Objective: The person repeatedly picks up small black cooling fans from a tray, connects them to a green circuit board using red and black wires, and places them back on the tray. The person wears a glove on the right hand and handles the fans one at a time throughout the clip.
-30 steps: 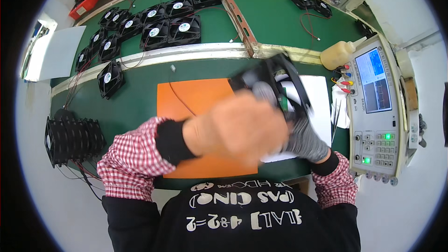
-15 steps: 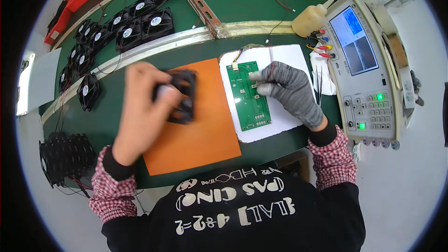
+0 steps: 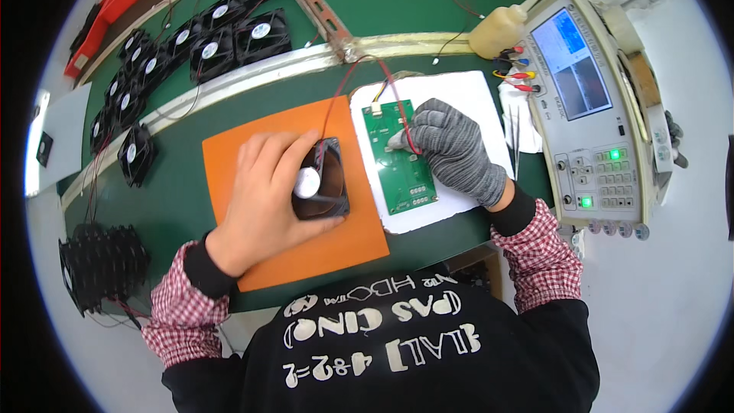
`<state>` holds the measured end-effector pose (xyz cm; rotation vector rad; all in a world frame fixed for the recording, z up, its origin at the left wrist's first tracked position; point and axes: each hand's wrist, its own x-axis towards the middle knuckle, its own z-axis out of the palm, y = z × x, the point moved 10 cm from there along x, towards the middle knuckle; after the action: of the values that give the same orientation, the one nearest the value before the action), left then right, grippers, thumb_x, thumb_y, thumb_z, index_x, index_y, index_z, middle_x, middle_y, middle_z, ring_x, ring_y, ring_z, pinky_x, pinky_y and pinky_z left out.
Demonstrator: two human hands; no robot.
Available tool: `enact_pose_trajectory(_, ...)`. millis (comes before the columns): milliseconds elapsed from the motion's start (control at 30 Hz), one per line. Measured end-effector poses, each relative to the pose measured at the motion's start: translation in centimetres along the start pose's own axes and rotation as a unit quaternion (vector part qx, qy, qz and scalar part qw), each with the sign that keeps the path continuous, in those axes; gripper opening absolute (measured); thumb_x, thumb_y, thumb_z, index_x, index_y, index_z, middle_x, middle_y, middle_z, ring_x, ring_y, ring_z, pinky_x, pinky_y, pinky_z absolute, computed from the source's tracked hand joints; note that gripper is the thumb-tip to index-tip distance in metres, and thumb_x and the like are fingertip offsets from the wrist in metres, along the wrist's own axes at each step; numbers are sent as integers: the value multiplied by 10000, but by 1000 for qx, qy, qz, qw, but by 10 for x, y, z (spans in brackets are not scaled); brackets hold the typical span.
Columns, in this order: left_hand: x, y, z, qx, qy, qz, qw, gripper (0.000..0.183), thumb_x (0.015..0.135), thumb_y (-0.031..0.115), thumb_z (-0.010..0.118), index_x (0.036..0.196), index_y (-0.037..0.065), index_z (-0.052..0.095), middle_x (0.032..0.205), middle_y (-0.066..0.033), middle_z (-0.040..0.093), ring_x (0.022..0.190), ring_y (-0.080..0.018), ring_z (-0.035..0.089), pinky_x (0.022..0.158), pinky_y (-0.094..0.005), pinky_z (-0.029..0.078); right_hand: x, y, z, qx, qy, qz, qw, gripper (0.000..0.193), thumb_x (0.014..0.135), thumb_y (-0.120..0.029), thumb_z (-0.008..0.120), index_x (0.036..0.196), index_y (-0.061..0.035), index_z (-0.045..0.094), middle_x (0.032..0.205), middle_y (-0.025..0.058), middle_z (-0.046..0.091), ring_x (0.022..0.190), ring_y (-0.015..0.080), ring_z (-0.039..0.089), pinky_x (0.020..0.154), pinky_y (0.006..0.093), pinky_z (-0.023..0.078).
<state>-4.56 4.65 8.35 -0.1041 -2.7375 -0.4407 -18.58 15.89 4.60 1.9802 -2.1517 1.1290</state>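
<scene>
A black square cooling fan (image 3: 330,176) with a pale round label lies on an orange mat (image 3: 329,256). My bare left hand (image 3: 264,191) is closed around its frame, fingers along the far left side and thumb at the near edge. Thin red wires (image 3: 335,95) arch from the fan over to my right hand (image 3: 459,145), which wears a grey knit glove and pinches their end. The plug at that end is hidden by the fingers. Under the gloved fingertips lies a green circuit board (image 3: 394,172) with a white connector (image 3: 375,108) at its far end.
The board rests on a white sheet (image 3: 478,103). At right stand a test instrument (image 3: 589,145) with a lit screen, a yellowish squeeze bottle (image 3: 497,32), coloured clips, and tweezers (image 3: 515,138) by a white cloth. More fans (image 3: 212,53) sit beyond the metal rail; others (image 3: 103,264) stack at left.
The fan has turned over to show its label and settled lower right on the mat. Its red wires now stretch to my right hand, whose fingers have closed on them.
</scene>
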Motion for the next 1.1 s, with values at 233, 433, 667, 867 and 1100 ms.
enact_pose_trajectory(233, -50, 55, -103, -327, 206, 163, 908, 282, 866, 169, 600, 1074, -15, 552, 862, -170, 620, 763, -303, 590, 643, -415, 534, -5, 18, -7, 86, 47, 100, 990, 171, 732, -63, 748, 894, -113, 729, 885, 69, 620, 897, 249, 601, 815, 352, 509)
enact_pose_trajectory(433, -39, 53, -60, -920, -193, -46, 338, 658, 1016, 472, 372, 1156, -157, 504, 904, -359, 611, 776, -494, 630, 648, -605, 538, -9, 21, -2, 74, 34, 82, 993, 142, 736, -88, 757, 873, -112, 725, 904, 72, 621, 895, 251, 599, 800, 355, 514)
enact_pose_trajectory(667, -65, -5, -88, -456, 144, -137, 868, 515, 946, 423, 547, 1115, -63, 552, 930, -215, 633, 799, -339, 639, 719, -394, 524, -11, 25, -4, 84, 31, 102, 991, 155, 731, -71, 755, 878, -111, 726, 897, 71, 624, 882, 250, 604, 791, 359, 517)
enact_pose_trajectory(867, -60, 35, -142, 198, 287, -136, 927, 486, 843, 338, 657, 1115, -64, 633, 995, -170, 679, 891, -266, 671, 834, -338, 522, -7, 20, -2, 58, 45, 74, 995, 154, 734, -56, 747, 880, -93, 715, 858, 69, 622, 845, 255, 609, 761, 352, 522)
enact_pose_trajectory(1100, 115, -42, -56, 41, 245, 73, 966, 852, 718, 199, 785, 1433, -34, 385, 1481, -204, 408, 1360, -345, 412, 1121, -448, 320, -16, 31, -18, 193, 135, 124, 964, 129, 777, 1, 729, 885, -48, 676, 844, 80, 644, 798, 224, 644, 726, 310, 512)
